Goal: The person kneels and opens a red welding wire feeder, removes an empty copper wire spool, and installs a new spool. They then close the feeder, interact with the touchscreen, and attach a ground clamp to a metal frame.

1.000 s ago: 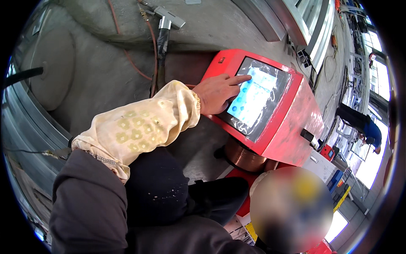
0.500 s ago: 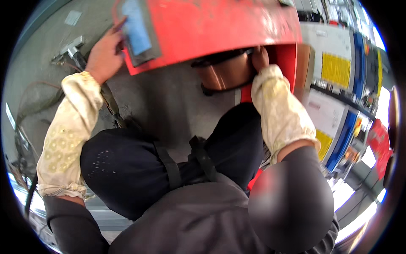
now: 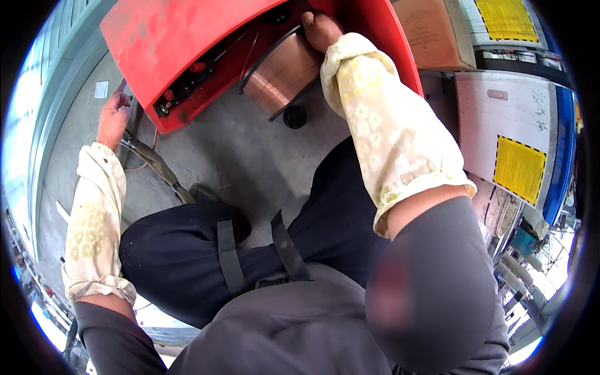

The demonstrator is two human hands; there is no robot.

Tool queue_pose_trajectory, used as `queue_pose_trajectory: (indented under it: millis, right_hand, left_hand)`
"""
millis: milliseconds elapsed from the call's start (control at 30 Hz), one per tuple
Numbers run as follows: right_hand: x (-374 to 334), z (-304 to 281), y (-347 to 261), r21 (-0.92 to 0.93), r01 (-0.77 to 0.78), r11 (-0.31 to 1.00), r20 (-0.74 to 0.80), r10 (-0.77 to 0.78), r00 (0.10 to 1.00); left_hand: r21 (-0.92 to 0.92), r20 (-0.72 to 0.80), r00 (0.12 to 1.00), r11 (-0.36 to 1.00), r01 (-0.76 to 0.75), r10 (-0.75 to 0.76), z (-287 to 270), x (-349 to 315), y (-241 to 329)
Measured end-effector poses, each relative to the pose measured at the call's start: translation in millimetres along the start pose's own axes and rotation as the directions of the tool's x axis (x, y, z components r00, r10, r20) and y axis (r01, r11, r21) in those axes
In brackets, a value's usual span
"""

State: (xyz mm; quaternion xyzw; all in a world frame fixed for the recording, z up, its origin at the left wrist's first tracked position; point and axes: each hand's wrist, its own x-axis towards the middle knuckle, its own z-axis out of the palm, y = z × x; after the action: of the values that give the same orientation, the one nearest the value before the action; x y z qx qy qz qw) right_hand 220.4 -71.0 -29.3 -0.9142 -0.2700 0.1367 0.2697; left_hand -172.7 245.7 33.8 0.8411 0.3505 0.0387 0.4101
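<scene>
A copper-coloured wire spool (image 3: 284, 72) with dark flanges sits tilted at the opening of a red metal housing (image 3: 181, 47). My right hand (image 3: 320, 32) is closed at the spool's upper right, its thumb showing and its other fingers mostly hidden. Below the spool lies a round black knob-like cap (image 3: 294, 116) on the floor. Left of the housing's corner is my left hand (image 3: 114, 117), its fingers curled; whatever is in them cannot be made out. Dark rollers and fittings (image 3: 187, 81) show inside the housing.
A dark sleeved cable (image 3: 153, 161) runs over the grey floor beside my left knee. A cardboard box (image 3: 431, 34) and white cabinets (image 3: 500, 119) with yellow labels stand to the right. A pale ribbed wall panel (image 3: 53, 106) rises at the left.
The view has shifted, and more of the housing's inside and the spool shows. My left hand has come off the housing's blue-and-grey panel, its fingers now curled. My right hand stays at the spool.
</scene>
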Motion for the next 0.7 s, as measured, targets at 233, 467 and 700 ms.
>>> queue_pose_trajectory:
  millis: [233,467,700]
  right_hand:
    - [4,6,8,-0.003,0.094,0.996,0.0,-0.094,0.996]
    - [15,6,22,-0.018,0.138,0.99,-0.045,-0.138,0.989]
    - [20,2,27,-0.006,0.181,0.984,0.051,-0.18,0.982]
  left_hand:
    - [-0.055,-0.056,0.996,0.996,0.067,-0.071,6,-5,1]
    - [-0.022,-0.106,0.994,1.0,-0.002,0.0,9,-2,-12]
    - [0.019,-0.154,0.987,0.999,0.044,-0.04,8,-4,-11]
